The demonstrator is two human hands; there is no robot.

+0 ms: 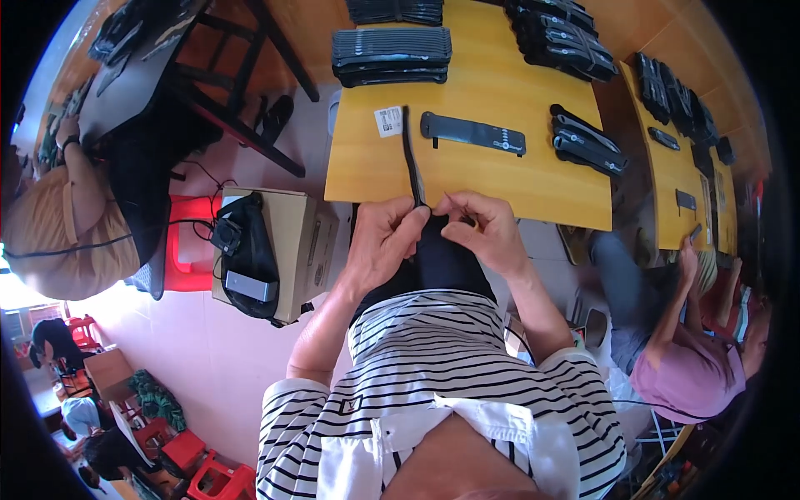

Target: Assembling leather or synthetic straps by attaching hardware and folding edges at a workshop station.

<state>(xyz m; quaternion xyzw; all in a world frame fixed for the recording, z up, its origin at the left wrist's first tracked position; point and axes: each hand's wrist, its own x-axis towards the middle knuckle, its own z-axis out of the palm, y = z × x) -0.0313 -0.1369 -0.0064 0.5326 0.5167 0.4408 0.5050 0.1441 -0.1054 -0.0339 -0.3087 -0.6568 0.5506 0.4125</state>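
Observation:
My left hand [385, 240] is closed around the lower end of a narrow black strap [410, 158], pinching it between thumb and fingers just off the table's near edge. The strap stands edge-on, its far part reaching over the tabletop. Close beside that end, my right hand [490, 235] is closed with thumb and fingers bent together. Whatever its fingertips hold is too small to make out. Past the hands, another flat black strap [475, 133] with pale printing lies on the table. A white label sheet [388, 122] lies left of the held strap.
On the yellow table [358, 167], a stack of black straps [392, 57] stands far left. Tied bundles [562, 42] lie far right, and a small pile of straps [585, 143] sits nearer. A cardboard box [287, 250] stands at left with a black bag. Other people work on both sides.

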